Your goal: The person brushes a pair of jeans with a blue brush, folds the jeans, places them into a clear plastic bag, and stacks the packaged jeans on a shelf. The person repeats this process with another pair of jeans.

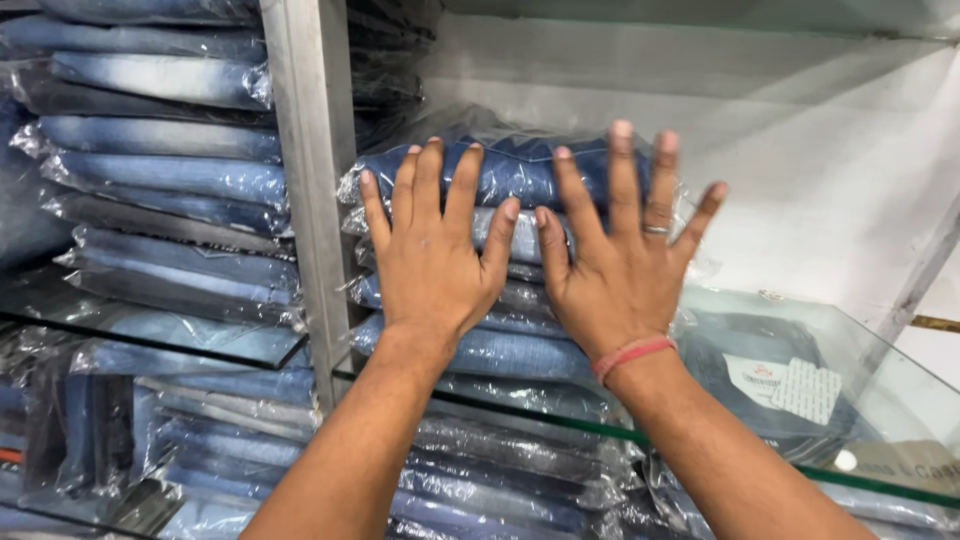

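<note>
A short stack of folded blue jeans in clear plastic bags (520,170) stands on a glass shelf (860,350), against the metal upright. My left hand (435,250) lies flat on the front of the stack, fingers spread and pointing up. My right hand (620,255) presses flat beside it, fingers spread, with a ring on one finger and a red thread band at the wrist. Neither hand grips anything; both palms rest on the bagged jeans.
A grey metal upright (315,190) divides the shelving. Left of it, more bagged jeans (160,170) are stacked high on another glass shelf (200,345). Below the glass lie further bagged jeans (500,480), one with a white tag (790,385). A white wall backs the right bay.
</note>
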